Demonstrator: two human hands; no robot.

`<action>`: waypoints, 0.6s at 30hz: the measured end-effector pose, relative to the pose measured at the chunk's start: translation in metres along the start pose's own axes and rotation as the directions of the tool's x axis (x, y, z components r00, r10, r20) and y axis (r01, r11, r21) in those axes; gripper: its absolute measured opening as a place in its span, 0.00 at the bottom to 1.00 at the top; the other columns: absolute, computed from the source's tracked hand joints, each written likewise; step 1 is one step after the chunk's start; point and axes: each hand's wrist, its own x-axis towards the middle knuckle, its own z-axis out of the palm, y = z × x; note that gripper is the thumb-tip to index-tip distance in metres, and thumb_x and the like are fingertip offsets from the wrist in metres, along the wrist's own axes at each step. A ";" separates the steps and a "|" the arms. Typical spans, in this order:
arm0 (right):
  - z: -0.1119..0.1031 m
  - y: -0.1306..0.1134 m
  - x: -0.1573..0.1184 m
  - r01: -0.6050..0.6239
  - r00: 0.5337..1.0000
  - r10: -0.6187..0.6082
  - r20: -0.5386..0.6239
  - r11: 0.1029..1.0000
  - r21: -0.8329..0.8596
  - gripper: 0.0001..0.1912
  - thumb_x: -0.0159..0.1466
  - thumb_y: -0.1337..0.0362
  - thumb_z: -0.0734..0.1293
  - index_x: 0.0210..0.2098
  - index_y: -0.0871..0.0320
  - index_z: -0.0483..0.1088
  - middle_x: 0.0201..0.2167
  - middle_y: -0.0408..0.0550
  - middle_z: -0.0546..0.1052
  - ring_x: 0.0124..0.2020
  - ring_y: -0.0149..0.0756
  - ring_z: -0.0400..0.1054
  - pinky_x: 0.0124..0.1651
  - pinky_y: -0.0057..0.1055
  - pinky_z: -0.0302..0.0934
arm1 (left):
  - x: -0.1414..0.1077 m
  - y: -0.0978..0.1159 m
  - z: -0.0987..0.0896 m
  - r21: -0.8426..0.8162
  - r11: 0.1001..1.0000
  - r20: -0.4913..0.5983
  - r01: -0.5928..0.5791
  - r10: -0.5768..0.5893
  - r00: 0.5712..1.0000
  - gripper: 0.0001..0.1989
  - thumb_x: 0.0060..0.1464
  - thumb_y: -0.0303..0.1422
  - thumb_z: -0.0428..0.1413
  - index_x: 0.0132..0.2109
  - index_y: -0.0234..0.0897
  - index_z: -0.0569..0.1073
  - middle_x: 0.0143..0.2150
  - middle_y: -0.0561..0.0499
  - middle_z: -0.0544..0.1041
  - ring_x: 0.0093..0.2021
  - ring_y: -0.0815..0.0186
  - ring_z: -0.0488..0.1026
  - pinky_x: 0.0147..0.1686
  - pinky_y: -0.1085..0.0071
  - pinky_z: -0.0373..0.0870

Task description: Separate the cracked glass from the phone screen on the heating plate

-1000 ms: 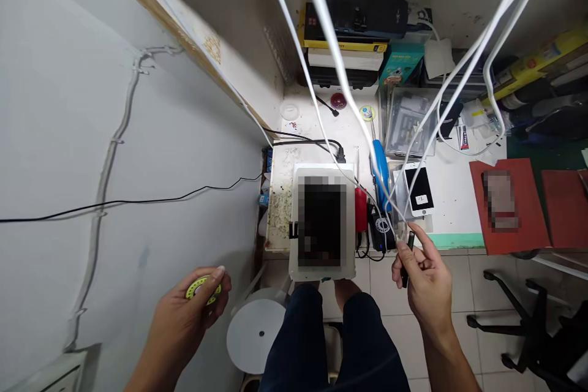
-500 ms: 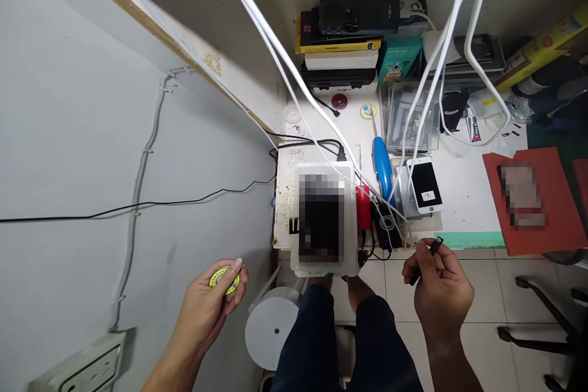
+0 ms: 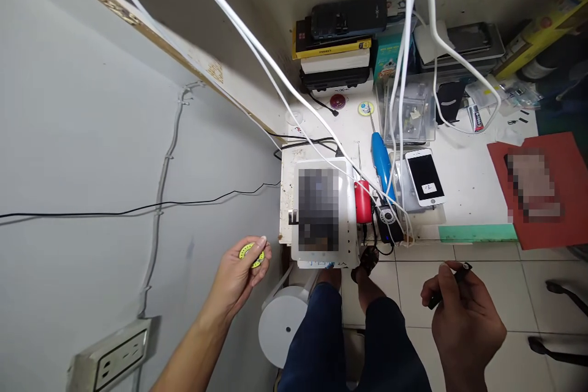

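My left hand (image 3: 245, 269) pinches a small round yellow-green disc (image 3: 252, 255) with dark marks around its rim, thumb across its face. It is in the air, left of the table's front corner. My right hand (image 3: 463, 318) holds a short black stick (image 3: 448, 286) with a pale mark at its upper end, gripped between thumb and fingers. That hand is over the floor, in front of the table edge. Between the hands, a white-framed device (image 3: 348, 214) with a blurred screen stands at the table's front edge. A white phone (image 3: 425, 177) with a black screen lies on the table, apart from both hands.
White cables (image 3: 294, 82) hang across the view to the table. A blue-handled tool (image 3: 380, 156), a red-handled tool (image 3: 362, 202) and a black box (image 3: 389, 223) crowd the device's right side. A red mat (image 3: 542, 236) lies right. Below stands a white round stool (image 3: 280, 318).
The view has shifted slightly. My left hand has moved right and a little up in the picture, my right hand right and down. Both keep their grip.
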 end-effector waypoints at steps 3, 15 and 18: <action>-0.010 0.002 -0.003 0.002 1.000 -0.002 -0.019 1.000 -0.007 0.21 0.65 0.48 0.79 0.45 0.57 0.75 0.21 0.37 0.74 0.21 0.30 0.67 0.25 0.26 0.63 | 0.004 0.000 0.008 -0.007 1.000 0.046 -0.009 0.009 0.999 0.27 0.45 0.50 0.77 0.36 0.36 0.74 0.29 0.54 0.76 0.19 0.77 0.64 0.14 0.81 0.55; -0.044 0.005 -0.020 -0.127 0.976 0.083 -0.199 0.967 -0.220 0.25 0.62 0.43 0.77 0.45 0.57 0.75 0.21 0.39 0.75 0.23 0.30 0.68 0.27 0.24 0.64 | 0.017 0.002 0.034 -0.050 0.997 0.227 -0.056 0.066 0.972 0.28 0.50 0.54 0.74 0.39 0.36 0.74 0.28 0.56 0.75 0.16 0.78 0.62 0.13 0.81 0.55; -0.065 0.015 -0.017 -0.139 0.984 0.100 -0.149 0.951 -0.277 0.26 0.61 0.42 0.77 0.44 0.57 0.73 0.21 0.41 0.76 0.24 0.34 0.69 0.26 0.26 0.66 | 0.020 0.001 0.037 -0.045 0.997 0.252 -0.060 0.070 0.965 0.28 0.53 0.56 0.71 0.43 0.39 0.73 0.28 0.57 0.75 0.16 0.77 0.64 0.11 0.81 0.55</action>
